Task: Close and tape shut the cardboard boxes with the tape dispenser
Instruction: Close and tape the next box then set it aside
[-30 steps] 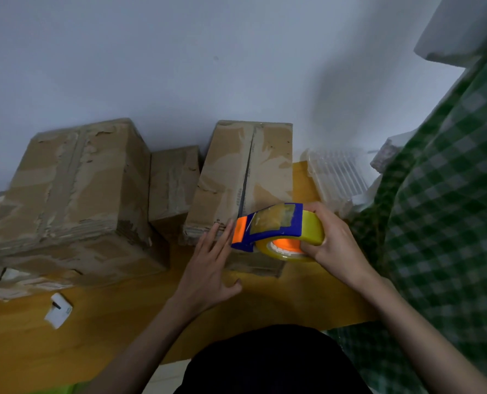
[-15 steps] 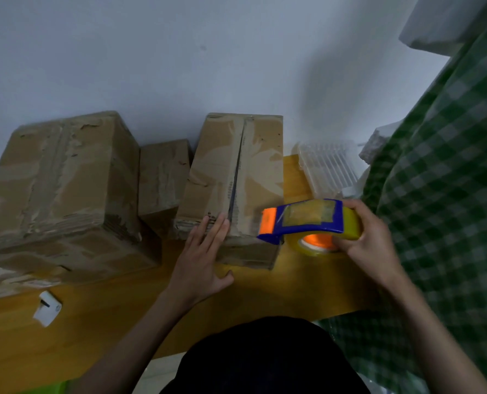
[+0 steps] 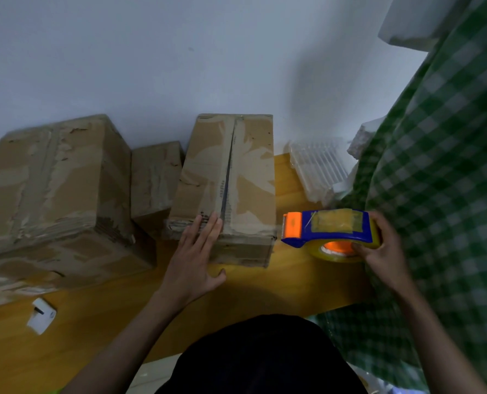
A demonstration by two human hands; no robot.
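Two hands are working: the left hand (image 3: 192,258) is pressing flat-fingered on the narrow box (image 3: 231,180), the right hand (image 3: 384,251) is gripping the tape dispenser (image 3: 330,231) just beside it

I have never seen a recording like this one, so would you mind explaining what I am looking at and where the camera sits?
There is no machine here: a person works with bare hands, and the one camera sits on their head, looking forward and down. On the wooden table, against a white wall, stand three worn cardboard boxes. The left hand lies flat on the near end of the right-hand box, whose two flaps meet along a dark seam. The right hand grips a blue and orange tape dispenser beside that box, apart from it. A small white object and a clear plastic tray also lie there.
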